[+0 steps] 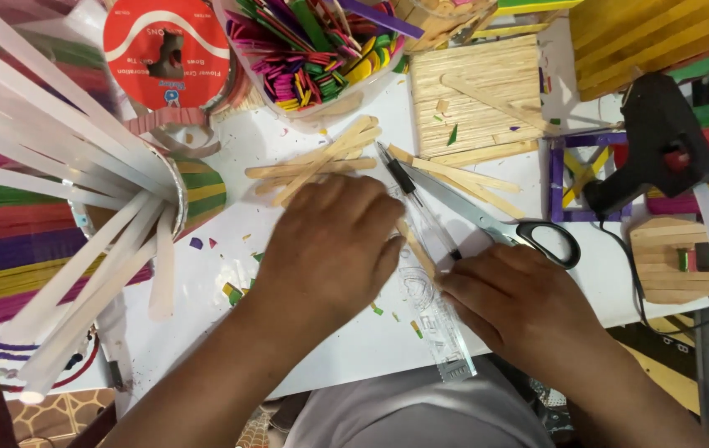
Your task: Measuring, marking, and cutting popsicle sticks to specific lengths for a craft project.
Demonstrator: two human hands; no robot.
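My left hand [330, 245] lies flat, palm down, on the white table [205, 274], pressing on a clear plastic ruler [437, 323] and a plain wooden stick [415, 246] beneath it. My right hand [520, 303] holds a pen [408, 187] against the ruler's edge, its tip over the stick. Loose wooden craft sticks [321, 162] lie just beyond my left hand.
Scissors [504, 228] with black handles lie right of the pen. A black glue gun [653, 141] sits at right beside a purple stick frame [574, 178]. A panel of glued sticks [475, 99], a tub of coloured sticks [313, 50], a red tape roll [168, 54] and a bundle of glue sticks [56, 166] surround the table.
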